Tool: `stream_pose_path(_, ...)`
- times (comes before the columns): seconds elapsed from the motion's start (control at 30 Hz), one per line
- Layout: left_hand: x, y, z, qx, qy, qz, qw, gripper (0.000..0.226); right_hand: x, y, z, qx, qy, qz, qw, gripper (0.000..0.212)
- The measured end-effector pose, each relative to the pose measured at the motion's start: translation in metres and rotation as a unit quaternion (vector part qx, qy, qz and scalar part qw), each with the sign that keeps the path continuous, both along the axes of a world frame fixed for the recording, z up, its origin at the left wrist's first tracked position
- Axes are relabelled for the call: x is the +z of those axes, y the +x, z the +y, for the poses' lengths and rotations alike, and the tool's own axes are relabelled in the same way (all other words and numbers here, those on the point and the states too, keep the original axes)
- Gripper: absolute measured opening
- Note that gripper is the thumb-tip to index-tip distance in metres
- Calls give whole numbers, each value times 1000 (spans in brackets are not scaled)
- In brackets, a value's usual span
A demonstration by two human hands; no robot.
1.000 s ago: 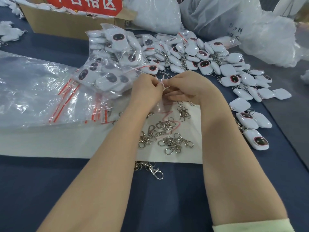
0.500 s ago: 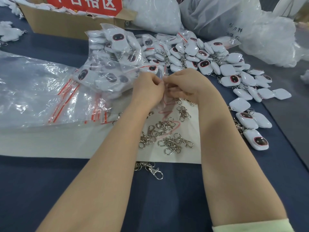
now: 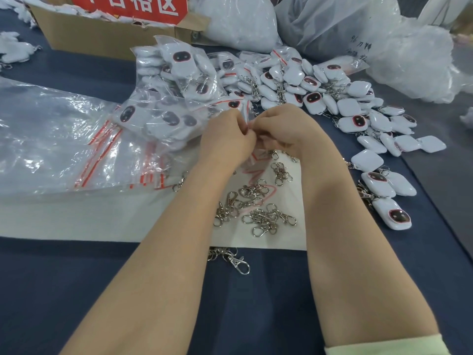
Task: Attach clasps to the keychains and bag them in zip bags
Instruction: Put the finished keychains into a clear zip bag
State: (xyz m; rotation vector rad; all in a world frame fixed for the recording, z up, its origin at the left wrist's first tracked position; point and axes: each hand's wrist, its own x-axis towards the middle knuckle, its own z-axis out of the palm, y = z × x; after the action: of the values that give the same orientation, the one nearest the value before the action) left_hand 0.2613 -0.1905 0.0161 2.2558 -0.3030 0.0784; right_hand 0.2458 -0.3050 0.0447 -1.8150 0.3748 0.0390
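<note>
L grip (image 3: 225,142) & R grip (image 3: 284,129) meet mid-table, fingers curled, both pinching a clear zip bag (image 3: 256,154) btwn them; contents hidden. Loose clasps (image 3: 258,208) lie on white sheet (image 3: 102,221) just below. Unbagged keychains (image 3: 358,119) piled to the right, bagged ones (image 3: 179,98) to the left, on blue table (image 3: 76,290).

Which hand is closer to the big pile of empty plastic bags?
Left. The left hand is just right of the empty bags; the right hand is farther right, past the left one. Both pinch one small bag.
</note>
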Motion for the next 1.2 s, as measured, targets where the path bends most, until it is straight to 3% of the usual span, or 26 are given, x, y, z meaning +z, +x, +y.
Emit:
stream_pose_path(0.2,2,3,8,56,9,-45,997,11,-7,4,-13,-40,-170,21,984,17)
stream_pose_path(0.3,11,1,13,98,-44,-96,990,13,-9,5,-17,-64,-188,17,980,26)
stream_pose_path(0.4,26,-7,12,97,-107,-149,978,21,-9,8,-13,-16,-212,45,976,21)
stream_pose_path(0.53,33,-13,4,49,-122,-188,973,5,-5,5,-10,31,-205,35,978,21)
stream_pose_path(0.7,13,-7,-1,-27,75,-102,992,19,-3,0,-18,20,-209,31,977,21)
stream_pose_path(0.77,2,-3,-1,-54,132,-58,988,20,-5,2,-27,-77,-265,-16,961,21)
stream_pose_path(0.83,-3,-1,0,-62,155,-28,986,19,-5,1,-38,-190,-339,-53,920,22)
stream_pose_path(0.9,-5,0,0,-62,165,-20,984,23,-6,-1,-53,-279,-375,-17,884,35)
stream_pose_path(0.97,-5,1,-1,-62,164,-17,984,28,-7,-7,-67,-324,-358,53,874,41)
stream_pose_path(1.1,-4,1,-1,-67,156,-1,985,31,-15,-15,-82,-291,-341,177,876,49)
stream_pose_path(1.2,-3,1,0,-70,154,1,986,30,-14,-9,-74,-214,-344,149,902,30)
